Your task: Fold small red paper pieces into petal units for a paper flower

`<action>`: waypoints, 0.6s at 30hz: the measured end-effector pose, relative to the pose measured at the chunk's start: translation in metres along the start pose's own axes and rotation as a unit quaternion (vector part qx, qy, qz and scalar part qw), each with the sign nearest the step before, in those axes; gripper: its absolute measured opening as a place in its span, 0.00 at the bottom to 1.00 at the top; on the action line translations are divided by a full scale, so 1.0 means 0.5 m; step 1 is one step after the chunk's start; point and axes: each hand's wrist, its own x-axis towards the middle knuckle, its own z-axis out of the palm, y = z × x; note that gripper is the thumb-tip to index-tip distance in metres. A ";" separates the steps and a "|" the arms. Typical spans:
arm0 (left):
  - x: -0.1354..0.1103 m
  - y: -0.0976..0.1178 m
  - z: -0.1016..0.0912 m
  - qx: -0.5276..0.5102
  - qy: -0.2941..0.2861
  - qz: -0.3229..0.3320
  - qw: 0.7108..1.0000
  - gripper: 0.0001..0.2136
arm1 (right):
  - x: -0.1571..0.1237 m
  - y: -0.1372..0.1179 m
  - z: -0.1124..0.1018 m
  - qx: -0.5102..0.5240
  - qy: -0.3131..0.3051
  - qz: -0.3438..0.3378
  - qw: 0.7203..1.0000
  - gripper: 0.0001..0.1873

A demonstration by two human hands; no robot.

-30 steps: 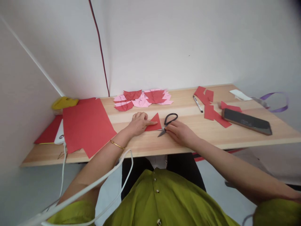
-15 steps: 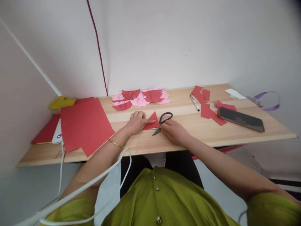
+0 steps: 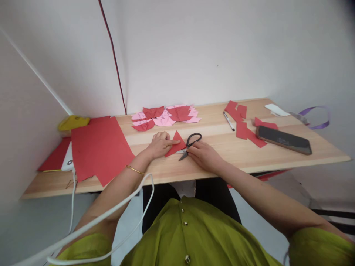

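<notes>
The left hand (image 3: 159, 145) is laid on a red paper triangle (image 3: 175, 144) near the middle of the desk's (image 3: 222, 162) front edge. Its forefinger is stretched along the paper, the other fingers are curled, and nothing is gripped. The right hand (image 3: 203, 156) is rested just beside it, its fingertips at the black scissors (image 3: 191, 142); whether these are gripped cannot be told. Folded red and pink pieces (image 3: 166, 117) are spread by the back edge. A large red sheet (image 3: 100, 147) is laid towards the left end, and a pen (image 3: 229, 121), red scraps (image 3: 244, 129) and a phone (image 3: 283, 139) towards the right end.
</notes>
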 end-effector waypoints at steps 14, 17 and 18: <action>-0.012 -0.018 -0.005 0.018 -0.006 0.052 0.998 0.19 | 0.041 0.004 0.013 0.016 -0.006 -0.062 0.998 0.12; -0.012 -0.019 -0.006 0.020 -0.006 0.055 0.998 0.19 | 0.039 0.000 0.012 0.015 -0.011 -0.066 0.998 0.13; -0.012 -0.018 -0.007 0.022 -0.008 0.054 0.998 0.19 | 0.037 -0.002 0.011 0.016 -0.012 -0.065 0.998 0.13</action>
